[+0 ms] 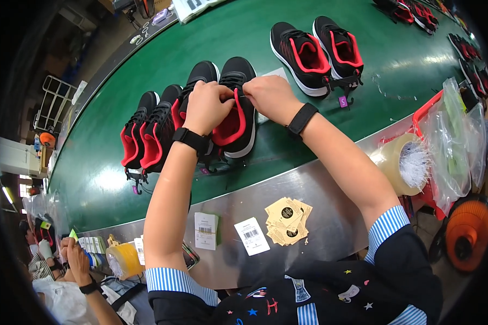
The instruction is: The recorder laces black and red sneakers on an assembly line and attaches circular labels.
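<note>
On the green conveyor belt [255,43] stands a pair of black sneakers with red lining [230,116], right in front of me. My left hand [207,105] and my right hand [271,97] are both closed at the top of the right shoe of this pair, fingers pinched together near its laces and collar. What the fingertips pinch is too small to make out. Each wrist wears a black band.
Another black and red pair [146,132] sits to the left, one more [317,49] at the right rear. On the metal ledge [331,179] lie tan tags [287,221], white labels [251,235], a tape roll [401,163] and plastic bags [455,141]. Another person's hand [77,260] works lower left.
</note>
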`<state>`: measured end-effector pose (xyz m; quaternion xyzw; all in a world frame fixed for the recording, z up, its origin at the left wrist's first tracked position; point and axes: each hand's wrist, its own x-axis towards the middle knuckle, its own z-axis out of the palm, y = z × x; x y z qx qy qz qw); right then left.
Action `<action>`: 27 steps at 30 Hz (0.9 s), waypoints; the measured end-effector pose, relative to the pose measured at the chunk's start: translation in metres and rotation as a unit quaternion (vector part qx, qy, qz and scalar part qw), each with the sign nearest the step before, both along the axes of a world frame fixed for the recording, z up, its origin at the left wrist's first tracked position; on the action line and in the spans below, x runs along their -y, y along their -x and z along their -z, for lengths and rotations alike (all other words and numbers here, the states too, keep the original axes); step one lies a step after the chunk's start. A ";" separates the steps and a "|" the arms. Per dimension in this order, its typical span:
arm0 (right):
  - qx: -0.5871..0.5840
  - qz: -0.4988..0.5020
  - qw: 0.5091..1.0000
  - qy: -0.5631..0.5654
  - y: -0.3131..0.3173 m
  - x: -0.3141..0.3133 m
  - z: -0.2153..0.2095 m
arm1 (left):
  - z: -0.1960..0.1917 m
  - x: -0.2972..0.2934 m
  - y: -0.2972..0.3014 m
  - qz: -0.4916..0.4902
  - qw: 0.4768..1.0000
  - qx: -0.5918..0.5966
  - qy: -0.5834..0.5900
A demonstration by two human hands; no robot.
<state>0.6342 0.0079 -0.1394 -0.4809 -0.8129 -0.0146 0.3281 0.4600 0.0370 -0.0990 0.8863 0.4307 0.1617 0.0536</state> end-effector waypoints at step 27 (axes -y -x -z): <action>-0.392 0.011 0.876 0.280 0.025 -0.010 0.020 | -0.006 -0.009 0.023 0.008 0.944 0.237 0.229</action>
